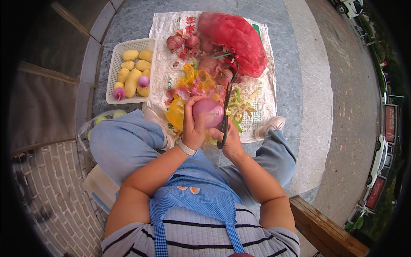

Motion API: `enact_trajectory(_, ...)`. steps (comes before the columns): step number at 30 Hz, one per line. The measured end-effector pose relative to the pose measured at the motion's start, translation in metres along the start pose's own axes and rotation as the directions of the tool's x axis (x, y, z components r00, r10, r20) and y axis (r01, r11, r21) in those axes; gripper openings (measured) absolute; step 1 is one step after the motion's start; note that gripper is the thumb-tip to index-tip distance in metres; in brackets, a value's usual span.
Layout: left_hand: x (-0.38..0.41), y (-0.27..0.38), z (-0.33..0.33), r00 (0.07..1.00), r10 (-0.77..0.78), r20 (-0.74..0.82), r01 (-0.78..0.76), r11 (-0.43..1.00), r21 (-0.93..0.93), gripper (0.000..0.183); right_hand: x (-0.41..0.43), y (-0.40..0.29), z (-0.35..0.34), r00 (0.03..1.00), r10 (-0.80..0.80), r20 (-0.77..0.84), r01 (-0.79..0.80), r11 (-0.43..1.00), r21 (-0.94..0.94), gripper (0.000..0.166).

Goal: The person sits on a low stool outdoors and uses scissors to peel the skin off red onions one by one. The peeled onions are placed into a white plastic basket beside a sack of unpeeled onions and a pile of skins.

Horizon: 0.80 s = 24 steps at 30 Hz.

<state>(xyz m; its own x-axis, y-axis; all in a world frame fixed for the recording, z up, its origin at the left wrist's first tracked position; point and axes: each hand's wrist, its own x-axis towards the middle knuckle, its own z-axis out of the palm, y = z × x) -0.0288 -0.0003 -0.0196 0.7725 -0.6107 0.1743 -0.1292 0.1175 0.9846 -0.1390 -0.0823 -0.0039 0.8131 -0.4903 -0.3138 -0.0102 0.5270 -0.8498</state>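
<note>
A peeled purple onion [208, 113] is held in my left hand [194, 123], its smooth skin facing up. My right hand [231, 139] grips a pair of dark scissors [224, 128], whose blades point away from me along the onion's right side. Beneath both hands, onion skins [184, 91] and a yellow mesh bag [176, 112] lie on a white woven sack [160, 64]. Unpeeled red onions [192, 41] rest farther off, beside and partly under a red mesh bag [240, 41]. Pale and green peelings [240, 107] are heaped right of the scissors.
Left of the sack stands a white plastic basket [109, 77] with several peeled potatoes [131, 83] and purple onions [143, 81]. A clear plastic bag [84, 131] holding green produce lies by my left knee. My shoes [271, 127] flank the sack's near edge. A wooden beam [324, 225] is at lower right.
</note>
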Motion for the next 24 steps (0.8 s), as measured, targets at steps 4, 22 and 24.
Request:
enact_trajectory(4, 0.001, 0.002, 0.001, 0.993, -0.036, -0.114, 0.032, 0.999, -0.036, 0.041, 0.001, -0.008, 0.014, 0.999, -0.013, -0.035, 0.013, 1.000, 0.006, 0.056)
enact_trajectory(22, 0.040, -0.007, -0.036, 0.827, -0.443, -0.347, 0.423, 0.896, -0.136, 0.040, 0.012, -0.001, 0.012, 0.979, -0.191, -0.075, 0.166, 0.953, -0.252, 0.062)
enact_trajectory(24, 0.040, -0.002, -0.045, 0.913, -0.351, -0.207, 0.333, 0.935, -0.119, 0.041, 0.015, -0.001, 0.007, 0.970, -0.228, -0.079, 0.187, 0.916, -0.356, 0.064)
